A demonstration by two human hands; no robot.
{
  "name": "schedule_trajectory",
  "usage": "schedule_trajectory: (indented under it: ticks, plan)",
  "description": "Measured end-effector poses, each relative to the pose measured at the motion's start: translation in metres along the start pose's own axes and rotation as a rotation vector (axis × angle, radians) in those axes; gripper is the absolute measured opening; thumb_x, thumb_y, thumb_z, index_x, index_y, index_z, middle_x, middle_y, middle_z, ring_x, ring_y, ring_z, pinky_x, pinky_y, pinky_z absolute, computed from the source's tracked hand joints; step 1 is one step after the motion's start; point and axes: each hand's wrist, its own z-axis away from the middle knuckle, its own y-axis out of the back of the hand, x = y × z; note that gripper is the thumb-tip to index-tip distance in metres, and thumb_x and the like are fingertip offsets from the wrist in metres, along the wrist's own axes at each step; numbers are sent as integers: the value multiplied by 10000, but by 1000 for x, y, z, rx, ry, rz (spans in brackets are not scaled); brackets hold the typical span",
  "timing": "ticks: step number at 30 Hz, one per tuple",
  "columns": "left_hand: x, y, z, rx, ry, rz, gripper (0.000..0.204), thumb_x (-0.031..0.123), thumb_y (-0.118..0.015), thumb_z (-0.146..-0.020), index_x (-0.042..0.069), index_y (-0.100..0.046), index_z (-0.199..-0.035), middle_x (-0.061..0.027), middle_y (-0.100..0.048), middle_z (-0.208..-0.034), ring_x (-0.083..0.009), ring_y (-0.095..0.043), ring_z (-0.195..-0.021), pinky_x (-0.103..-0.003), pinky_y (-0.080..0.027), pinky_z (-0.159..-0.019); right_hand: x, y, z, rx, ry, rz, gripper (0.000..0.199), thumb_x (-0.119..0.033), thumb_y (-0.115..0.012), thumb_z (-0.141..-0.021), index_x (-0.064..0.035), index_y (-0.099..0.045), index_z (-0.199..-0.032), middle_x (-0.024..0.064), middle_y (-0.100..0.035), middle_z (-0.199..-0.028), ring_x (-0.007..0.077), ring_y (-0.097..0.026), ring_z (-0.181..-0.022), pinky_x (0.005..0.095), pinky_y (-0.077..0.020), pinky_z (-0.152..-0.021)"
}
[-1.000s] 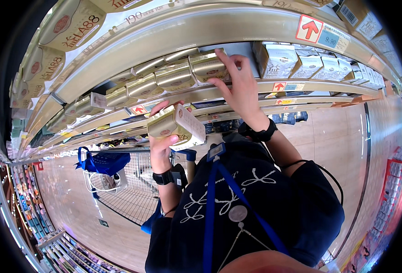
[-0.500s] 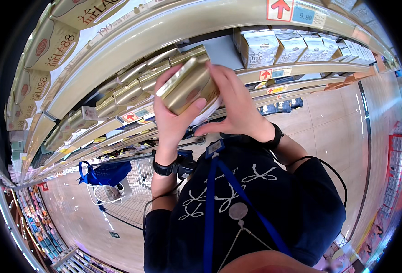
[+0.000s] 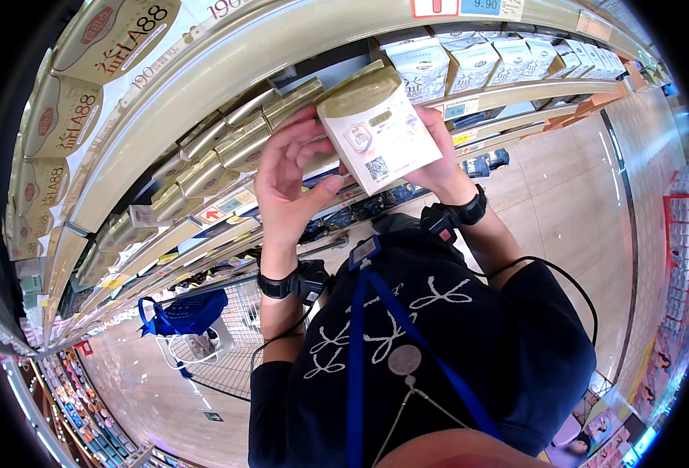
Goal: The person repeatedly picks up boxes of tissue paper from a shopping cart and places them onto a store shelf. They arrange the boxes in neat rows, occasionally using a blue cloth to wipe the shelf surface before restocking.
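I hold a cream and gold carton [image 3: 376, 129] up in front of a shop shelf, its printed white side turned toward me. My left hand [image 3: 290, 175] grips its left edge with the thumb across the lower corner. My right hand [image 3: 438, 160] supports the carton from behind on the right; only its fingers and wrist show. Both wrists carry black bands. Right behind the carton stands a row of similar gold cartons [image 3: 235, 136] on the shelf.
White cartons [image 3: 469, 58] fill the shelf to the right. Larger cream boxes [image 3: 87, 70] line the top shelf at left. A wire shopping cart [image 3: 227, 343] with a blue bag [image 3: 184, 312] stands below left. A polished aisle floor [image 3: 586, 171] runs off to the right.
The carton has been lifted from chest height up to the shelf and turned, so its white printed side now faces me instead of its gold face. Both hands rose with it.
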Motion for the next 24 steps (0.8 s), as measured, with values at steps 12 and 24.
schedule_trajectory:
  ticks: [12, 24]
  plan:
    - [3, -8, 7, -79, 80, -168, 758, 45, -822, -621, 15, -500, -1306, -129, -378, -1406, -235, -443, -1256, -362, -398, -1025, 6, -36, -7, 187, 51, 389, 703, -151, -515, -871, -108, -143, -1466, 116, -316, -1455, 267, -369, -1319, 415, -332, -1068]
    - [6, 5, 0, 110, -54, -455, 400, -19, -692, -757, 18, -616, -1149, -107, -600, -1205, -223, -573, -1124, -344, -463, -943, -23, -39, -26, 55, 677, 1514, 680, -3, -809, -596, -56, -492, -1195, 146, -397, -1283, 245, -466, -1190, 372, -446, -986]
